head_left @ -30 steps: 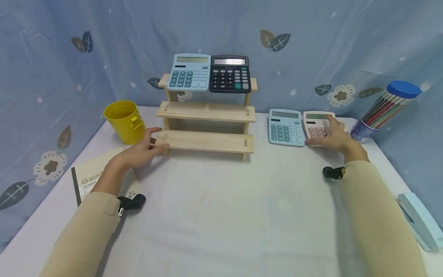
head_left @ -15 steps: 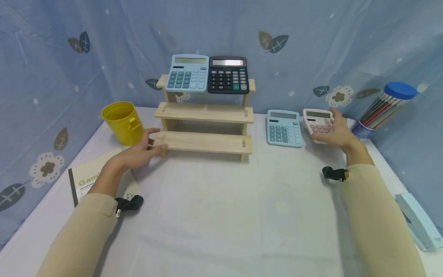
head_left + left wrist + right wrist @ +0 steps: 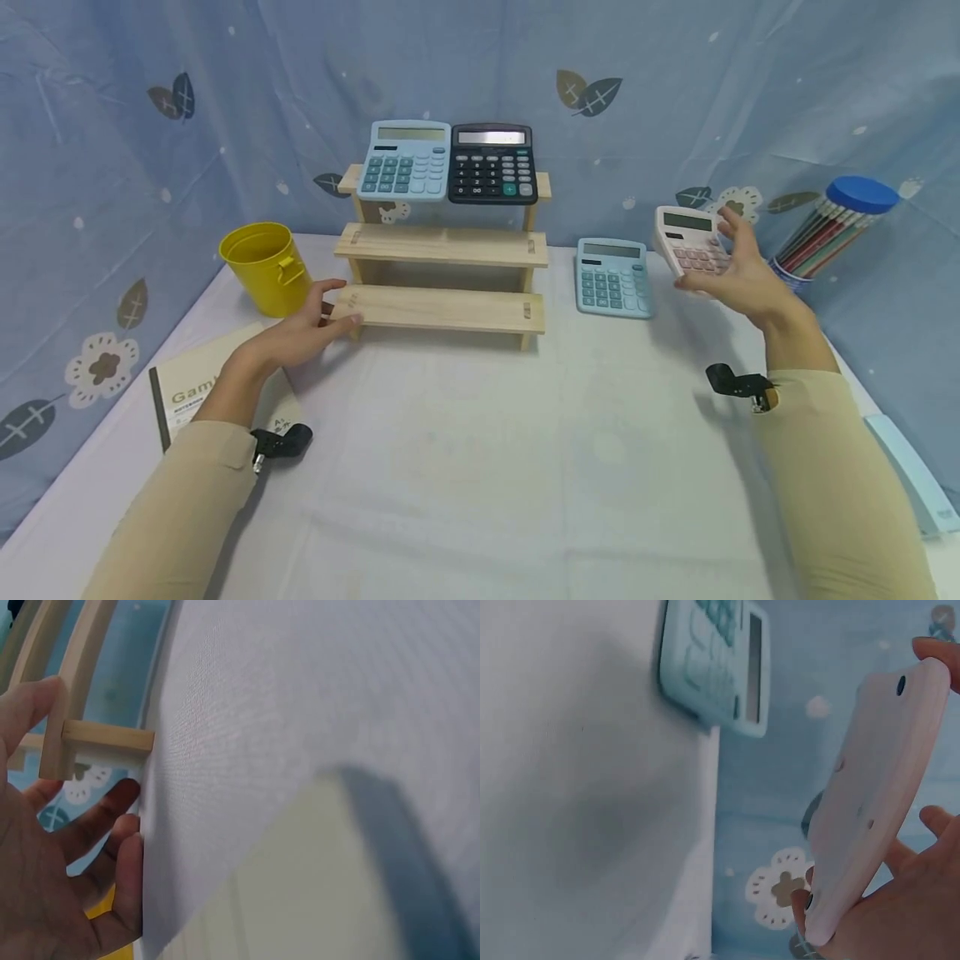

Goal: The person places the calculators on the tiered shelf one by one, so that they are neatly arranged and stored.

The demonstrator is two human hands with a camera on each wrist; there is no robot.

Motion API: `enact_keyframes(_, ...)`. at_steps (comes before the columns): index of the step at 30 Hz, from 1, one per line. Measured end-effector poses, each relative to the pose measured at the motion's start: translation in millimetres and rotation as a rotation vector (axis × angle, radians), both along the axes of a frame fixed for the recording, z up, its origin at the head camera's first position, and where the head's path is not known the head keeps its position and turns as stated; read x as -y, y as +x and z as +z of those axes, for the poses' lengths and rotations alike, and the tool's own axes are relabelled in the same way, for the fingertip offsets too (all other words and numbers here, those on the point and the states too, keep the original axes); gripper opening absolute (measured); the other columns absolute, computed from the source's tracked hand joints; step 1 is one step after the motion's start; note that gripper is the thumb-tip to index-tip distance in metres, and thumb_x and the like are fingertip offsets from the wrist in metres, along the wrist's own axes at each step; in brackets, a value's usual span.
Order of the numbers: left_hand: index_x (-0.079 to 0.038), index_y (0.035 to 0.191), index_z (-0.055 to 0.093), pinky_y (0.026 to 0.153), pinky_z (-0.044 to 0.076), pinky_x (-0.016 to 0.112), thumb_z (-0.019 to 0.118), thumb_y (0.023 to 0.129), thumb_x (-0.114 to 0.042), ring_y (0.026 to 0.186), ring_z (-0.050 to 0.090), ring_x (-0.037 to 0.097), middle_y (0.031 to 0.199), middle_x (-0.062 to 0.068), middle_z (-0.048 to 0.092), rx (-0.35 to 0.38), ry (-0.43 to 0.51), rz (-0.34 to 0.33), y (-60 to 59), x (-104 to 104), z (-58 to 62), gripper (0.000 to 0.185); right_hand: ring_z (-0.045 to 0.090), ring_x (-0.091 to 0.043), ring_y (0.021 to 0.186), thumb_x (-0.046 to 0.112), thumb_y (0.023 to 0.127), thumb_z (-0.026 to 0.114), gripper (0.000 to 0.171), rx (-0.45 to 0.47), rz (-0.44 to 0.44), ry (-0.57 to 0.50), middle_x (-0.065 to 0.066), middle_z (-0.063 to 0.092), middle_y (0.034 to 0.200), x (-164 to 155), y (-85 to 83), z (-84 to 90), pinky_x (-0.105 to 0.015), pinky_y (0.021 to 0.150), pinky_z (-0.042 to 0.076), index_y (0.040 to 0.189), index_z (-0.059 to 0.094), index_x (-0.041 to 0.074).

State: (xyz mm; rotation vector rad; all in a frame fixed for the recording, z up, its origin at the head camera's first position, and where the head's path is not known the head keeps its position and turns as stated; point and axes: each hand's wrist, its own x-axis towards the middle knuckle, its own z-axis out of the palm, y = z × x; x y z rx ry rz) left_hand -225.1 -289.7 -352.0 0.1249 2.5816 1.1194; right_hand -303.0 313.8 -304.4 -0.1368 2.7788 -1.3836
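Note:
My right hand (image 3: 753, 279) grips a white calculator with pink keys (image 3: 688, 232) by its edges, thumb at the bottom and fingers at the top right. It is above the table, and its pale back (image 3: 870, 780) shows in the right wrist view. My left hand (image 3: 288, 333) holds the left end of the lowest board of a three-step wooden rack (image 3: 442, 308), thumb at the front; the left wrist view shows its other fingers curved beyond the board end (image 3: 64, 739). On the top step stand a light blue calculator (image 3: 405, 162) and a black calculator (image 3: 492, 164).
Another blue calculator (image 3: 613, 277) lies right of the rack. A yellow bucket (image 3: 266, 271) stands beside my left hand, and a notebook (image 3: 198, 371) lies under that forearm. Behind my right hand is a tin of pencils (image 3: 832, 229). A pale blue stapler-like object (image 3: 915, 475) lies far right.
My right hand has taken the white and pink calculator and lifted it off the table, tilting it. My left hand stays on the rack's lowest board.

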Motion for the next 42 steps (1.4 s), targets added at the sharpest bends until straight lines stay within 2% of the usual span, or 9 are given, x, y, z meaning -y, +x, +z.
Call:
enact_keyframes(3, -0.028, 0.163, -0.007, 0.110, 0.035, 0.062, 0.051, 0.100, -0.064, 0.137, 0.040, 0.041, 0.151, 0.025, 0.036, 0.001, 0.001, -0.002, 0.0, 0, -0.7, 0.093, 0.001, -0.049, 0.152, 0.021, 0.092, 0.076, 0.119, -0.002, 0.008, -0.018, -0.006, -0.020, 0.171, 3, 5.8, 2.2, -0.069, 0.116, 0.017, 0.158, -0.020, 0.045)
enact_keyframes(6, -0.028, 0.162, -0.007, 0.110, 0.035, 0.063, 0.051, 0.101, -0.063, 0.137, 0.039, 0.041, 0.150, 0.025, 0.035, -0.005, -0.002, -0.007, 0.5, 0, 0.1, 0.092, 0.006, -0.048, 0.152, 0.019, 0.093, 0.075, 0.118, -0.010, 0.020, -0.034, -0.001, -0.017, 0.172, 7, 11.2, 4.1, -0.060, 0.112, 0.028, 0.158, -0.019, 0.046)
enact_keyframes(10, -0.027, 0.163, -0.006, 0.109, 0.035, 0.062, 0.050, 0.102, -0.063, 0.136, 0.039, 0.042, 0.150, 0.026, 0.036, -0.012, -0.003, -0.010, 1.6, -1, 1.5, 0.090, 0.011, -0.048, 0.152, 0.014, 0.092, 0.075, 0.119, -0.035, 0.046, -0.055, 0.004, -0.013, 0.172, 16, 18.8, 9.0, -0.054, 0.105, 0.034, 0.158, -0.017, 0.050)
enact_keyframes(14, -0.026, 0.163, -0.006, 0.108, 0.035, 0.060, 0.050, 0.102, -0.062, 0.136, 0.040, 0.041, 0.149, 0.025, 0.037, -0.017, 0.002, -0.006, 1.9, -2, 0.8, 0.090, 0.012, -0.048, 0.152, 0.012, 0.091, 0.076, 0.120, -0.064, 0.076, -0.061, 0.004, -0.010, 0.172, 24, 25.9, 14.9, -0.058, 0.103, 0.034, 0.157, -0.016, 0.052)
enact_keyframes(24, -0.027, 0.162, -0.006, 0.107, 0.037, 0.058, 0.050, 0.102, -0.063, 0.135, 0.041, 0.040, 0.148, 0.024, 0.038, -0.018, -0.004, 0.002, 1.7, -1, -1.0, 0.090, 0.016, -0.048, 0.150, 0.006, 0.087, 0.077, 0.122, -0.097, 0.135, -0.042, 0.003, -0.003, 0.172, 38, 41.9, 27.5, -0.039, 0.093, 0.040, 0.158, -0.011, 0.050)
enact_keyframes(26, -0.026, 0.163, -0.006, 0.107, 0.037, 0.058, 0.050, 0.102, -0.061, 0.135, 0.041, 0.040, 0.148, 0.025, 0.038, -0.023, -0.001, 0.000, 1.6, -1, -1.9, 0.090, 0.015, -0.048, 0.151, 0.005, 0.086, 0.077, 0.122, -0.106, 0.150, -0.039, 0.003, -0.002, 0.172, 42, 44.1, 29.4, -0.043, 0.094, 0.040, 0.159, -0.010, 0.050)
enact_keyframes(33, -0.024, 0.163, -0.007, 0.110, 0.035, 0.060, 0.050, 0.103, -0.059, 0.136, 0.040, 0.041, 0.150, 0.027, 0.038, -0.019, 0.012, 0.000, 3.5, -2, -3.6, 0.090, 0.009, -0.049, 0.152, 0.005, 0.082, 0.079, 0.123, -0.113, 0.229, -0.028, 0.001, 0.000, 0.172, 61, 49.3, 35.4, -0.068, 0.105, 0.033, 0.160, -0.006, 0.048)
enact_keyframes(38, -0.025, 0.163, -0.008, 0.112, 0.033, 0.062, 0.050, 0.102, -0.062, 0.137, 0.039, 0.041, 0.151, 0.027, 0.037, -0.014, -0.001, 0.006, 4.9, -1, -2.0, 0.091, 0.009, -0.048, 0.153, 0.005, 0.078, 0.081, 0.126, -0.111, 0.270, -0.012, 0.001, 0.002, 0.172, 78, 52.3, 35.0, -0.071, 0.111, 0.028, 0.161, -0.005, 0.046)
enact_keyframes(42, -0.026, 0.163, -0.008, 0.113, 0.032, 0.062, 0.050, 0.102, -0.063, 0.139, 0.039, 0.041, 0.151, 0.027, 0.037, -0.019, -0.004, -0.003, 2.0, -2, -1.2, 0.092, 0.014, -0.048, 0.151, 0.007, 0.077, 0.083, 0.126, -0.119, 0.306, 0.005, -0.001, 0.004, 0.171, 89, 55.1, 33.4, -0.066, 0.110, 0.031, 0.162, -0.003, 0.043)
